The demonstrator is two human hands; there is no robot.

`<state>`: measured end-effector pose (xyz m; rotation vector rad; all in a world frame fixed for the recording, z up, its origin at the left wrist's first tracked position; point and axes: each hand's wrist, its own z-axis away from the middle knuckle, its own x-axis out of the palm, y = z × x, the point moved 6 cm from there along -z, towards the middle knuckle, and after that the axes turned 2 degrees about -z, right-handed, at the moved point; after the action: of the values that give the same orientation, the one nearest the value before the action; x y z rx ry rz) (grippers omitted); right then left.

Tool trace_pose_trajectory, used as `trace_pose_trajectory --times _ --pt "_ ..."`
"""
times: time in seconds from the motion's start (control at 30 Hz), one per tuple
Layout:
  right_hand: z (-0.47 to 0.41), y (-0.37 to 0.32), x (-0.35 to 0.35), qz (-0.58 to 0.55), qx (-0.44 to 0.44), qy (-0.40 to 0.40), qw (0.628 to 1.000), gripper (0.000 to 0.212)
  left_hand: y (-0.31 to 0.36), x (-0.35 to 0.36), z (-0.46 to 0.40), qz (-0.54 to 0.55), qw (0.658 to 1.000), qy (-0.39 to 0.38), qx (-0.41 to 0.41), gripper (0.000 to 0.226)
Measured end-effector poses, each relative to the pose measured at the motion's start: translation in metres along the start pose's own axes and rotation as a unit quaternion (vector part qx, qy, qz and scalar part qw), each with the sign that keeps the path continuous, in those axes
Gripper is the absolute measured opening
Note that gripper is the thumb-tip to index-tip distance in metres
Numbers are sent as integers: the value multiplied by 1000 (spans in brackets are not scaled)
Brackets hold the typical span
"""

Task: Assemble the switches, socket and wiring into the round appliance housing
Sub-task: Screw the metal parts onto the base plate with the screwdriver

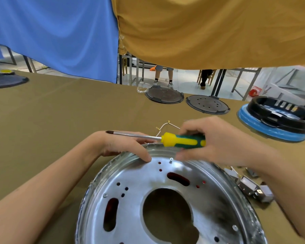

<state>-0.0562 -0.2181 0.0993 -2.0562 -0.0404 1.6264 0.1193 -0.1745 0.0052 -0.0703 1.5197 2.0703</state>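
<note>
Right hand (217,140) gripped the screwdriver (165,138) by its yellow-green handle, fingers (190,128) curled round it, shaft lying roughly level and pointing left, dark tip just above the left wrist. Right thumb reached down beside a screw (171,159) that stood in a hole of the housing (130,208), near its far rim; whether the thumb touched the screw could not be told. Left hand (123,146) rested on the far-left rim of the housing, fingers curled over the edge with the thumb tip on the inner face, just left of the screw.

The housing, a round silver metal pan, lay flat on the tabletop (51,120) below both hands, with a large centre cut-out, two long slots and several small holes; two more screws sat in its face nearer the camera.

White wire (163,125) with yellow ends lay on the tabletop just beyond the fingers, partly hidden behind the handle. Small metal parts (250,187) lay in a cluster under the right forearm, right of the housing; what they were was unclear.

Far beyond the fingers, two dark round plates (165,95) sat side by side at the tabletop's far edge. Further right, a black ring (280,113) sat on a blue disc (253,127). Blue and mustard cloths hung above.
</note>
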Motion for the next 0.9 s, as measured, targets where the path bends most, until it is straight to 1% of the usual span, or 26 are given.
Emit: trace_pose_trajectory --times 0.07,0.17,0.27,0.33,0.47,0.6,0.7,0.8,0.9 --pt "2 2 -14 -25 4 18 1000 29 -2 -4 3 1 999 21 -29 61" --pt "8 5 -32 -93 -4 37 995 34 3 -14 9 -14 999 38 -20 45" --pt "14 7 -50 -142 -16 51 988 30 3 -23 16 42 997 69 -18 29" --pt "18 13 -58 -159 1 53 986 26 -1 -25 16 61 994 87 -23 25" --pt "19 26 -61 -107 43 38 993 22 -8 -23 12 82 992 90 -30 31" --pt "21 30 -64 -91 60 28 994 22 -7 -22 11 95 991 85 -31 30" --pt "21 30 -62 -84 63 11 994 24 -6 -21 10 100 992 70 -30 36" --pt "21 30 -62 -86 64 7 994 23 -5 -18 11 105 992 59 -25 30" --pt "22 30 -62 -85 66 4 994 23 -6 -19 11 114 991 62 -28 28"
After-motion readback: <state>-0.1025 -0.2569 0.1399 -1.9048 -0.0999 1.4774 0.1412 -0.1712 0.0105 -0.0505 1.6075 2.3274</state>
